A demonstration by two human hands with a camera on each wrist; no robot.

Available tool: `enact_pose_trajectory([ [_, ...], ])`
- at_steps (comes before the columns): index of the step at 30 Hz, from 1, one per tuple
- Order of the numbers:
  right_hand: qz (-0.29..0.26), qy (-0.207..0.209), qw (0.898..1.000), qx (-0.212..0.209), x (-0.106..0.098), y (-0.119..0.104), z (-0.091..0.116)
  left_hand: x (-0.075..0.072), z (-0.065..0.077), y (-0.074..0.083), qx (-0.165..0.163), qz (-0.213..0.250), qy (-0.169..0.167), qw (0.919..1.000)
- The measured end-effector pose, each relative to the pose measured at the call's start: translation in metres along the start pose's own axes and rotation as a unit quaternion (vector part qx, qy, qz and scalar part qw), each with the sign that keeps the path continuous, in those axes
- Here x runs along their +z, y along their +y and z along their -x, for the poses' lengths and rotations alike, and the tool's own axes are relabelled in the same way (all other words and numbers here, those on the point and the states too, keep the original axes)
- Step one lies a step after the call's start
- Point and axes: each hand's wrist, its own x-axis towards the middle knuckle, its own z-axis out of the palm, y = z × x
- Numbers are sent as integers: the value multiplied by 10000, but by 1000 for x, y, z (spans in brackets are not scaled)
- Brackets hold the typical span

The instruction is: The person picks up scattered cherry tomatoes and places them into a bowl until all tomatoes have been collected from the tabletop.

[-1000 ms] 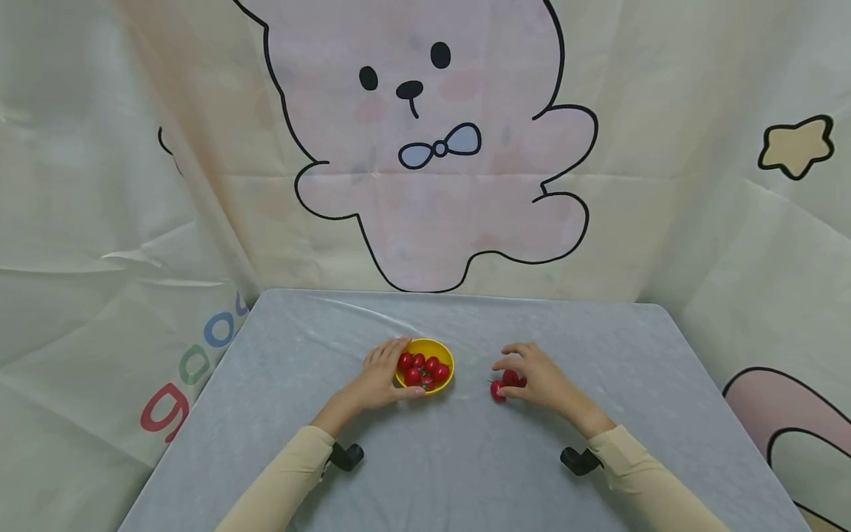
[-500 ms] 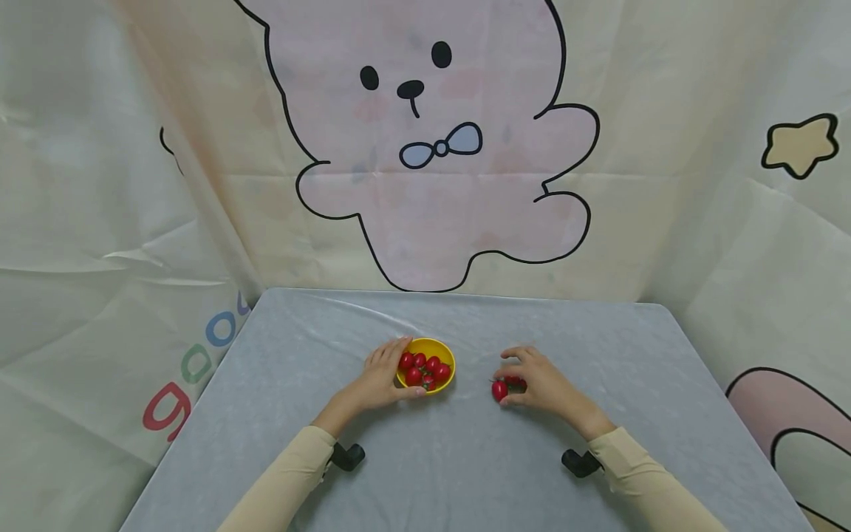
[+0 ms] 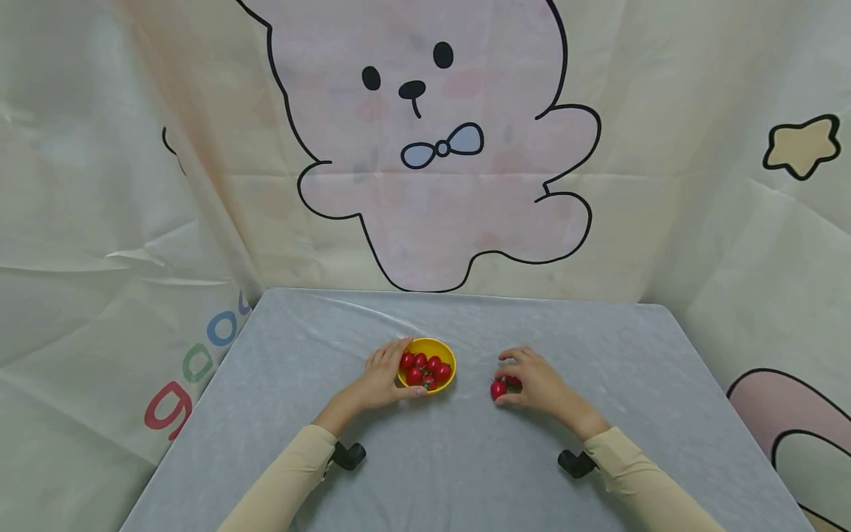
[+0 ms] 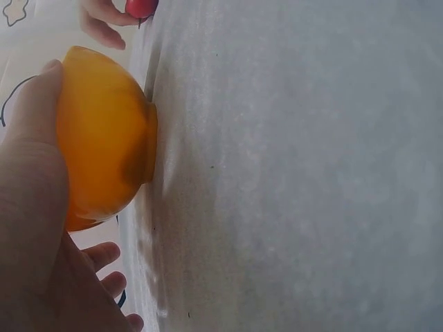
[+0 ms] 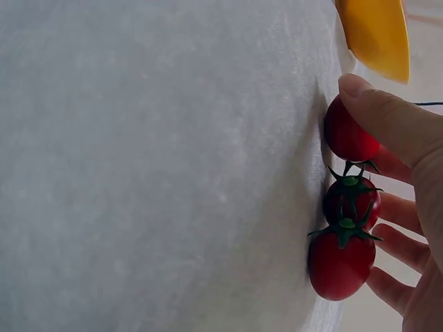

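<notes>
A yellow bowl [image 3: 432, 346] stands on the table, holding several red cherry tomatoes [image 3: 433, 363]. My left hand [image 3: 382, 380] grips the bowl from the left, thumb at its near rim and fingers at the far side. On the right, my right hand [image 3: 535, 386] pinches a cherry tomato [image 5: 346, 131] between thumb and fingers, low at the cloth. Two more tomatoes with green stems, a middle one [image 5: 333, 205] and a nearer one [image 5: 339, 270], lie in a row beside it under the palm; the head view shows them mostly hidden by the hand.
A grey-blue cloth [image 3: 425, 465] covers the table. Behind it hangs a pale curtain [image 3: 618, 222] printed with a pink bear, and more curtain closes both sides. Black wrist cameras, a left one [image 3: 349, 457] and a right one [image 3: 575, 463], sit below the hands.
My right hand has lowered its thumb and fingers around the leftmost loose tomato and shifted slightly left. The left hand and the bowl stay as they were.
</notes>
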Motion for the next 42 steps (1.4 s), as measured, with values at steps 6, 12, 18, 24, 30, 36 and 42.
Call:
enact_pose_trajectory([
  [6,95,-25,9999,-31,2,1,-2,1,0,-1,26,-7,4,10000],
  [12,-61,-50,9995,299,-3,-1,-7,1,-1,-2,2,-24,-20,10000],
  [18,-87,-189,9991,359,-8,-5,-15,1,-1,-1,-8,34,-38,10000],
  [24,87,7,9997,243,-15,-9,-31,1,-1,-1,13,58,-35,10000],
  [30,74,1,9997,246,-26,-20,-50,1,-1,-3,69,70,21,9999],
  [36,179,-69,9997,170,-29,-29,-67,2,-2,-3,41,64,44,10000],
  [42,198,-58,9998,20,-33,-36,-83,1,-1,-1,41,85,24,10000],
])
